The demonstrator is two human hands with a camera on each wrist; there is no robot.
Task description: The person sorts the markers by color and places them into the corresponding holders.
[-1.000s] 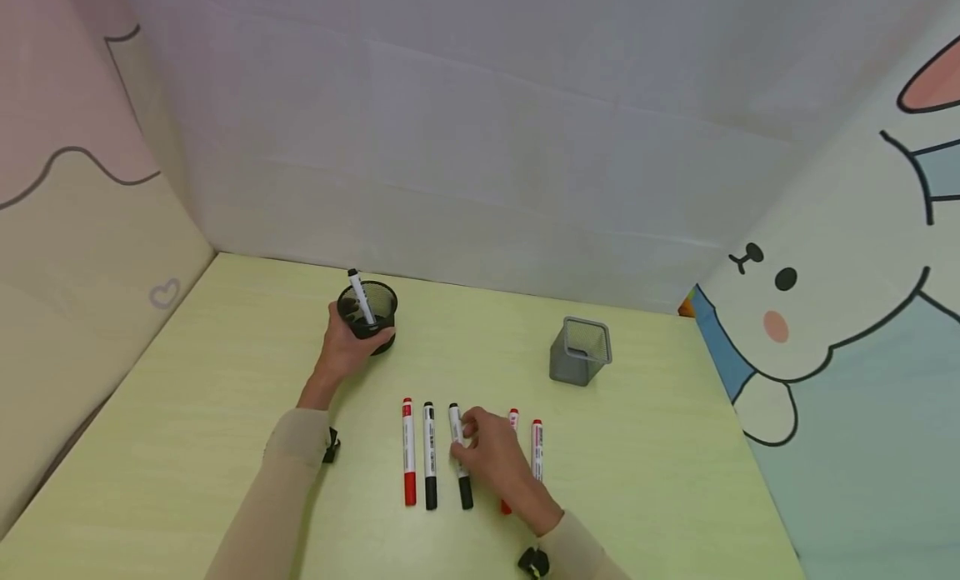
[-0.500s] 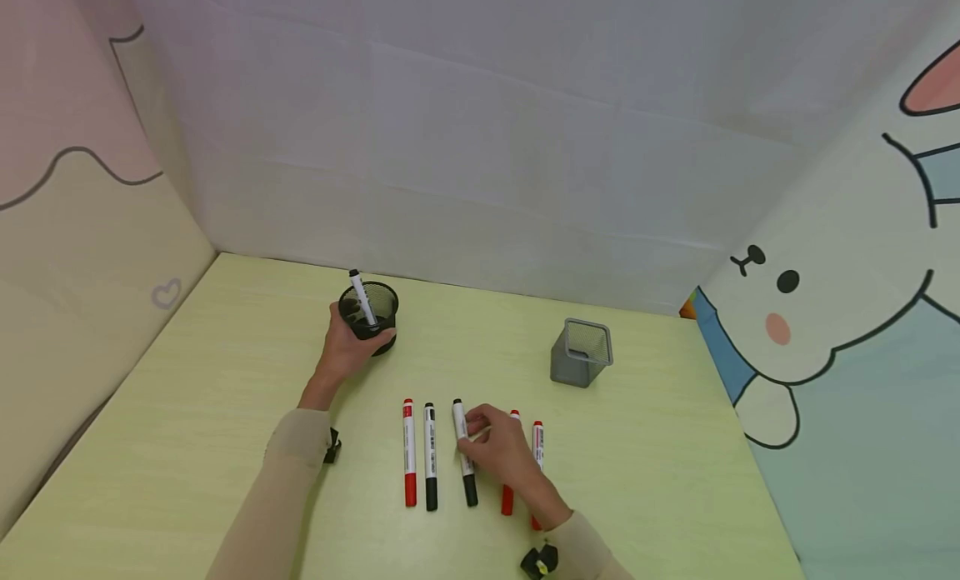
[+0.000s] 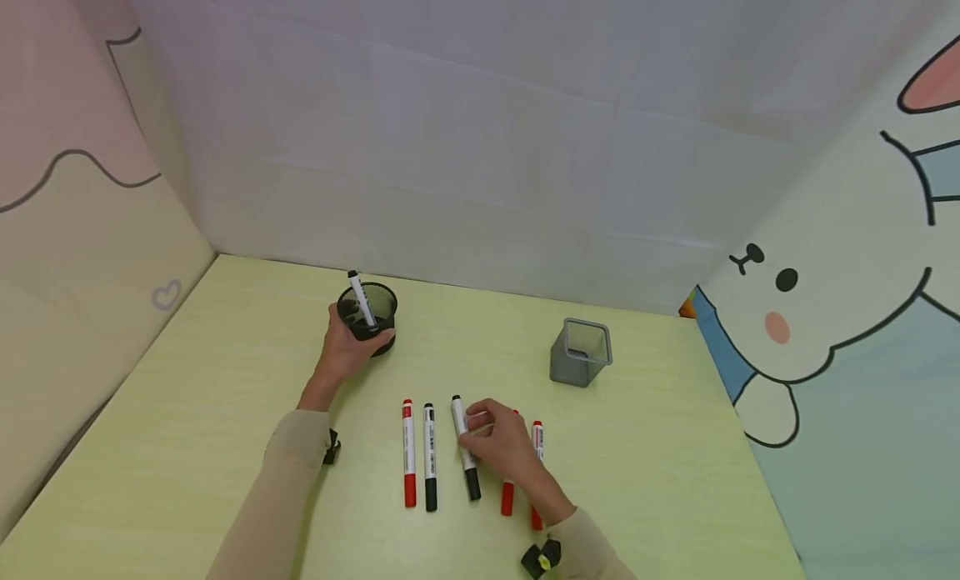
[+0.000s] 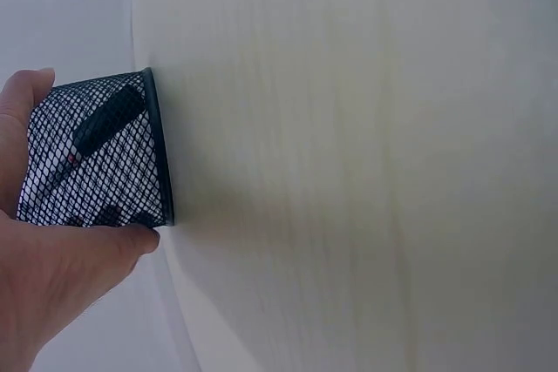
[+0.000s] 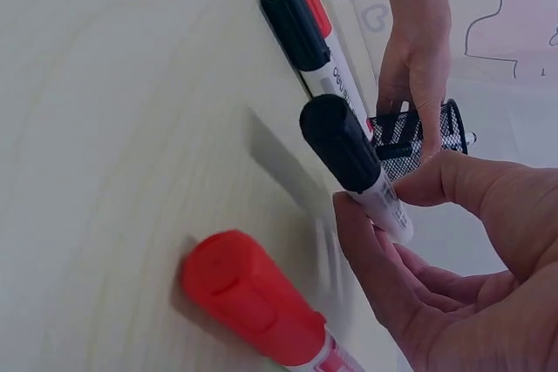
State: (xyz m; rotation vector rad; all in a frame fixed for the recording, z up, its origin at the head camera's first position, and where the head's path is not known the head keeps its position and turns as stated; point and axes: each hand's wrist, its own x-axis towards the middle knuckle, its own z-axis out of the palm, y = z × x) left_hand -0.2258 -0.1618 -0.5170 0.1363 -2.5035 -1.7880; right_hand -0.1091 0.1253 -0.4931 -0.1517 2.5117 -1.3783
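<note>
My left hand (image 3: 347,344) grips a round black mesh pen cup (image 4: 96,154) from its near side, thumb and fingers around the wall. A white marker with a black end (image 3: 361,297) leans inside that cup. Between thumb and fingers my right hand (image 3: 501,441) pinches a black-capped whiteboard marker (image 5: 349,150), which is lifted off the table with a shadow beneath it. To its left lie a black marker (image 3: 430,455) and a red marker (image 3: 408,451), side by side. Two more red markers, one with its red cap (image 5: 248,294) close to the right wrist camera, lie partly under the right hand.
A grey square mesh pen holder (image 3: 580,352) stands at the back right of the pale yellow table (image 3: 675,447). Behind the table rises a white cloth wall (image 3: 480,147). Printed cloths hang on the left and right sides.
The right hand has taken up the black marker from the table, lifting it slightly and shifting it a little to the right. The left hand and the mesh cup have stayed put.
</note>
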